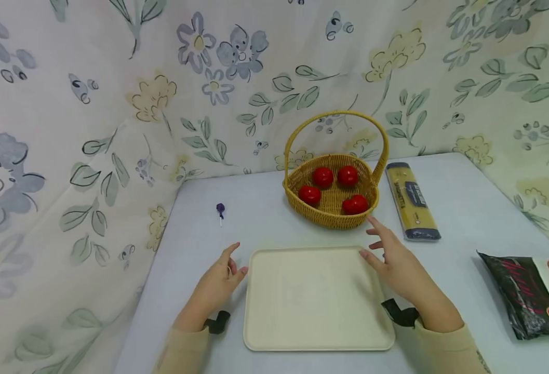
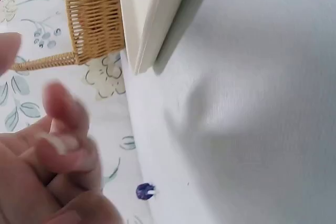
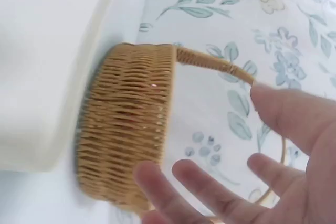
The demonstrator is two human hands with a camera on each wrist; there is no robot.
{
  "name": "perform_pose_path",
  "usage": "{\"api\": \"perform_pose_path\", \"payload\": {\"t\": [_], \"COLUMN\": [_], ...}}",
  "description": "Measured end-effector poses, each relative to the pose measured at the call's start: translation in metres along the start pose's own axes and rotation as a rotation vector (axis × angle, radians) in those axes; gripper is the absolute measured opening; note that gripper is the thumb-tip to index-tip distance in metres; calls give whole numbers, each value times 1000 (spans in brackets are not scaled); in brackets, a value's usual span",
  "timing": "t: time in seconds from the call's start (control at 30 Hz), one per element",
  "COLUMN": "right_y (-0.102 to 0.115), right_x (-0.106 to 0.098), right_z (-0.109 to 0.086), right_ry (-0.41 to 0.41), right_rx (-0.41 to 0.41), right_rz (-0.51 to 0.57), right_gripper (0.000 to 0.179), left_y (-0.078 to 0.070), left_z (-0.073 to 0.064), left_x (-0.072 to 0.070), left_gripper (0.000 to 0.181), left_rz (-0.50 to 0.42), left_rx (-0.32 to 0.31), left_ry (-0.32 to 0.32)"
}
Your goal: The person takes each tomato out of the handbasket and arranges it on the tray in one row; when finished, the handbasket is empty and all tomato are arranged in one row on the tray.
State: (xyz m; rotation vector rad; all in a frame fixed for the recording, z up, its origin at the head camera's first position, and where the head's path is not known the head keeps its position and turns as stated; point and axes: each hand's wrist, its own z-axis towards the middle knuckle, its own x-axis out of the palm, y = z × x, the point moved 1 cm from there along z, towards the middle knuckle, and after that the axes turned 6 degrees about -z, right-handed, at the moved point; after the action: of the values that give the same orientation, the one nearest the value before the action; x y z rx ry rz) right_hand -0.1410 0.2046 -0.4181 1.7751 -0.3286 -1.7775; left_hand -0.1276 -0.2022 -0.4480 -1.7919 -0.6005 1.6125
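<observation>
A cream rectangular tray (image 1: 318,301) lies on the white table between the two hands. My left hand (image 1: 215,288) is beside the tray's left edge, its index finger stretched forward and the others loosely bent, with nothing in it. Near the tray's far right corner my right hand (image 1: 398,265) hovers with spread fingers, holding nothing. Just beyond its fingertips stands a wicker basket (image 1: 332,221) with a tall handle. Several round red fruits (image 1: 323,177) sit in the basket; their exact kind is unclear. In the right wrist view, the basket (image 3: 126,124) appears behind the fingers.
A purple lollipop (image 1: 220,209) lies at the back left. To the basket's right is a spaghetti pack (image 1: 412,200). A black printed food bag (image 1: 526,296) lies at the right, partly out of frame. Floral cloth (image 1: 237,130) hangs behind the table.
</observation>
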Motion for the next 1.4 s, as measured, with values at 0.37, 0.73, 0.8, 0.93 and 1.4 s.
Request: {"api": "perform_pose_path", "payload": {"t": [0.37, 0.73, 0.8, 0.93, 1.4], "right_y": [3, -12, -14, -16, 42], "right_x": [-48, -29, -26, -20, -8], "right_z": [117, 162, 164, 168, 125], "right_ry": [8, 263, 280, 229, -183], "right_rx": [-57, -18, -28, -42, -113], "right_rz": [-156, -591, -624, -640, -429], "right_gripper": [42, 58, 62, 62, 71], "left_y": [11, 12, 11, 10, 16], "left_z": [5, 3, 3, 4, 5], "left_x": [11, 15, 16, 16, 17], "left_gripper": [63, 69, 69, 70, 67], "left_rz": [26, 9, -37, -106, -168], "left_rx": [-71, -76, -86, -101, -121], "left_ry": [111, 208, 237, 253, 227]}}
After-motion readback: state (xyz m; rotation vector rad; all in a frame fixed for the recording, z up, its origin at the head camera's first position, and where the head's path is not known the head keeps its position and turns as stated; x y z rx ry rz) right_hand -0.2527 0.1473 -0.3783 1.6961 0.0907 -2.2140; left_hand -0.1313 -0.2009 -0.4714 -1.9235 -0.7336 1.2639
